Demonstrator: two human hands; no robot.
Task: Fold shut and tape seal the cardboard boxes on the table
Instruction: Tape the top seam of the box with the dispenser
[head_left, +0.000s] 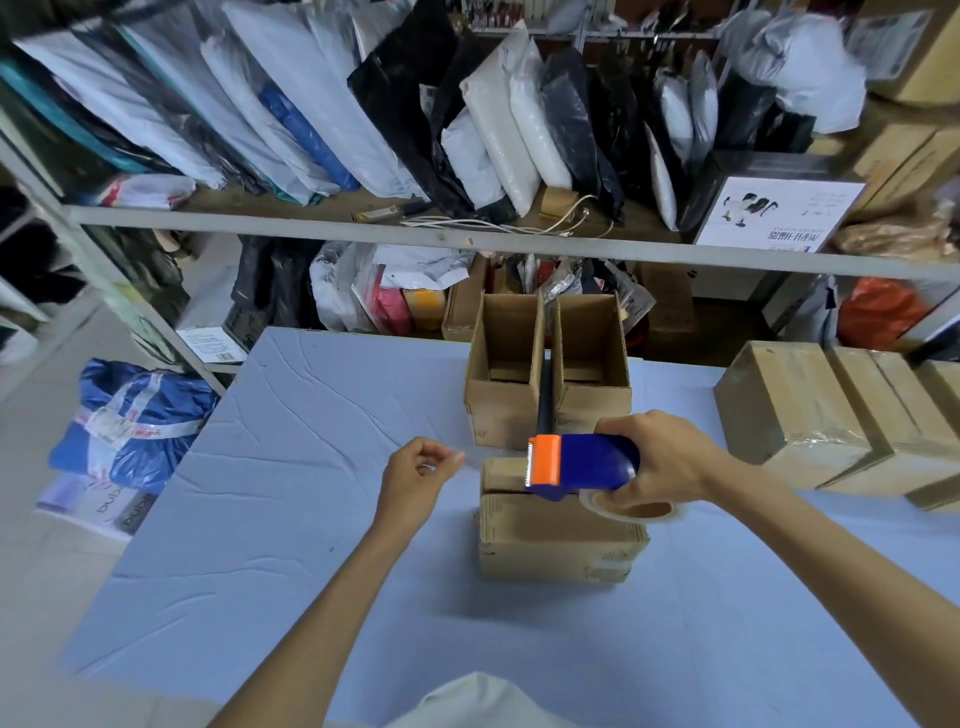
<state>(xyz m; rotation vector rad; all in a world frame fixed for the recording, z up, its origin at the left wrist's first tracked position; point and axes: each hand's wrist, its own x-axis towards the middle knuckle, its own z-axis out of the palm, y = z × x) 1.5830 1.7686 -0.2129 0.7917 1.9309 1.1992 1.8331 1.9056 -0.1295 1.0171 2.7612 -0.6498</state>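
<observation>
A small cardboard box (558, 540) with its flaps folded down sits mid-table. My right hand (662, 457) grips a blue and orange tape dispenser (582, 465) with a clear tape roll (641, 509), held just above the box's top. My left hand (421, 478) hovers to the left of the box, its thumb and forefinger pinched together as if on the clear tape end; the tape itself is hard to make out. Two open boxes (504, 379) (592, 379) stand side by side behind.
Taped cardboard boxes (810, 415) line the table's right side. The blue table cover (291, 467) stretches left and toward me. A metal shelf (363, 228) packed with bagged parcels rises behind the table. A blue bundle (135, 415) lies on the floor at left.
</observation>
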